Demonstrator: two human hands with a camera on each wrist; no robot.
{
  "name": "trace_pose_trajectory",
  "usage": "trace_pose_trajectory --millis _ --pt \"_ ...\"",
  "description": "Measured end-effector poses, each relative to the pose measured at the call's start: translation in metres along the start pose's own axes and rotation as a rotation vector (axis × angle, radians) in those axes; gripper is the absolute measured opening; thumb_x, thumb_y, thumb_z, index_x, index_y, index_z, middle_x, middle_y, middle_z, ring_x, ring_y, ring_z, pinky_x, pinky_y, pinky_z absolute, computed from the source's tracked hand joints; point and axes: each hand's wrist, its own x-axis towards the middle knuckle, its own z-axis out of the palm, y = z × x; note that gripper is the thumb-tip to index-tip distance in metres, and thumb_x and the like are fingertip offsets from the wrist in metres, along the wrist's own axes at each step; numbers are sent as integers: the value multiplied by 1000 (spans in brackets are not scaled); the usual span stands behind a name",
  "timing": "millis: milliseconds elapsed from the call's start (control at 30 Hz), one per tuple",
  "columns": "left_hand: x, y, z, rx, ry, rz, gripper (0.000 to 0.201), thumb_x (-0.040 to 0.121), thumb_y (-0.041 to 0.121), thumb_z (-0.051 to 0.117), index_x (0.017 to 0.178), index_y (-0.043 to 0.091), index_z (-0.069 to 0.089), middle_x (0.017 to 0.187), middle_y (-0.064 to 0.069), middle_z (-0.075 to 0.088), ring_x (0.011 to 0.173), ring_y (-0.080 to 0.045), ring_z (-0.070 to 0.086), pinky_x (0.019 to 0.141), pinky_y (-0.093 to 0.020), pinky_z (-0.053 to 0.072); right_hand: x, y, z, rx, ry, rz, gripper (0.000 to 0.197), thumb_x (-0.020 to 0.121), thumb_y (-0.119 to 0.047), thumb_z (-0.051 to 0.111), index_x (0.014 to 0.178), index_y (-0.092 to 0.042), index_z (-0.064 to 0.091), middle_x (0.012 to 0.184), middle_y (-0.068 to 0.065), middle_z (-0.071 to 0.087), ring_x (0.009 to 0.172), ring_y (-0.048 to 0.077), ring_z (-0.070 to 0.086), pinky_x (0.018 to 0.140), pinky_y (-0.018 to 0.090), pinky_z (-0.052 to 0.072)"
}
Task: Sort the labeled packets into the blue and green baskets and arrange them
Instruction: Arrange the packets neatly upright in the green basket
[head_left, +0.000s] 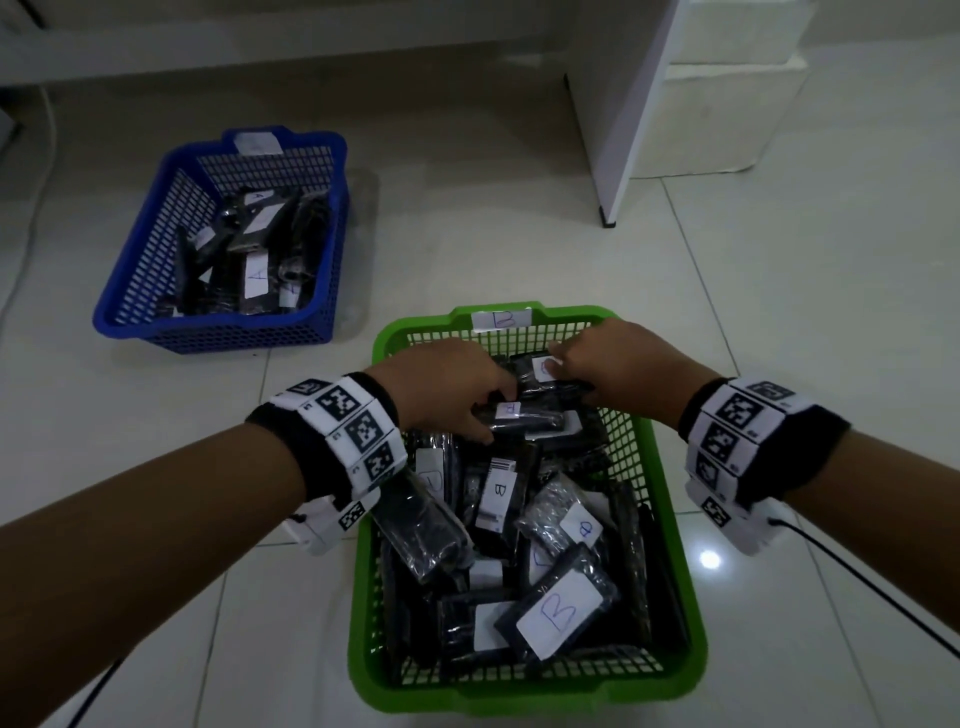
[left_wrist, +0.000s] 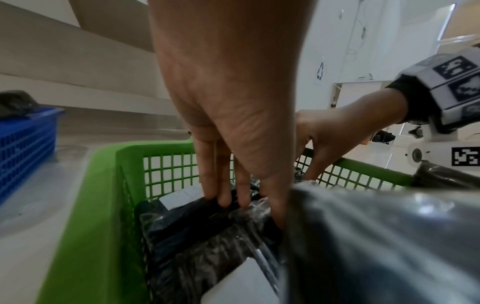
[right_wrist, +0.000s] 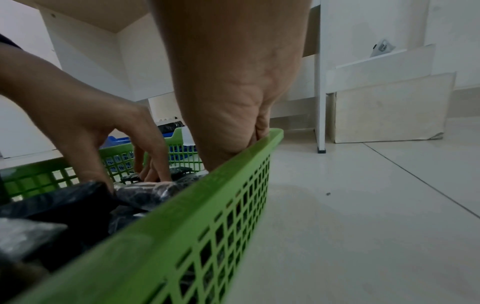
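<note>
The green basket (head_left: 519, 696), tagged B, stands close in front of me, full of black plastic-wrapped packets (head_left: 558, 608) with white B labels. Both hands reach into its far end. My left hand (head_left: 462, 405) pinches a small labeled packet (head_left: 524, 418) between fingers and thumb; in the left wrist view its fingertips (left_wrist: 223, 199) sit on a black packet (left_wrist: 187, 214). My right hand (head_left: 597, 364) curls its fingers round a labeled packet (head_left: 543, 370) by the far wall. In the right wrist view the basket rim (right_wrist: 207, 185) hides those fingers. The blue basket (head_left: 223, 332), far left, holds A packets (head_left: 257, 278).
Everything sits on a glossy tiled floor. A white furniture panel with a black foot (head_left: 608, 223) stands beyond the green basket to the right. A black cable (head_left: 857, 582) trails from my right wrist across the floor. Pale steps (left_wrist: 78, 61) rise behind the baskets.
</note>
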Motion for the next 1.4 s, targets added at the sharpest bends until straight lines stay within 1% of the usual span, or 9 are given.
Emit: trace_pose_trajectory --millis 233,500,633,700,800,933,1067,1167,1400 --pt "-5 18 -1 -46 103 111 32 84 29 70 116 26 70 92 4 68 78 -11 58 67 -26 42 -6 5 13 101 -11 -60 46 98 -22 46 142 -10 43 138 14 54 106 33 62 87 40 48" --pt "19 36 -10 -79 111 149 28 93 36 69 118 24 73 93 2 72 84 -16 65 73 -28 49 -11 22 -13 462 102 113 17 76 -10 76 88 -23 77 89 1 74 81 17 64 78 33 53" --pt "19 35 -14 -243 38 148 33 92 40 70 124 30 70 97 12 72 80 -2 62 74 -24 49 -34 6 -21 650 55 -17 13 69 -8 80 71 -21 80 68 -9 73 53 -7 53 67 21 50" --pt "12 34 -17 -356 38 130 23 91 43 71 113 36 75 95 19 71 77 8 60 72 -17 46 -40 -7 -20 624 -80 -82 11 71 -15 82 79 -24 81 73 -8 75 61 1 63 68 24 51" --pt "-4 38 -13 -471 -174 117 19 87 50 73 101 38 79 96 21 71 86 4 65 81 -21 52 -40 -31 -11 389 -167 -101 13 80 -29 71 91 -30 78 83 -6 72 75 16 67 72 27 55" --pt "-23 37 -9 -463 -324 105 16 82 41 81 98 37 81 97 24 73 84 5 65 82 -20 53 -31 -51 -5 253 -58 -177 21 82 -18 62 98 -23 74 86 5 69 78 28 68 63 31 51" --pt "-39 17 -22 -488 -475 22 18 86 31 80 103 34 81 98 26 75 87 8 67 84 -19 53 -24 -49 -12 290 -111 -281 50 93 -8 52 134 -35 57 117 3 67 102 26 65 77 31 49" --pt "-47 11 -17 -517 -441 -35 19 86 32 79 105 34 80 101 27 74 91 8 66 89 -20 53 -20 -56 -13 248 -196 -340 53 92 -13 52 139 -38 50 127 1 62 112 26 60 87 34 50" --pt "-56 15 -12 -536 -367 -43 20 87 31 78 107 31 80 106 24 74 96 7 67 95 -24 52 -18 -60 -23 111 -227 -357 44 94 -38 56 138 -34 49 112 2 65 100 26 63 75 33 49"
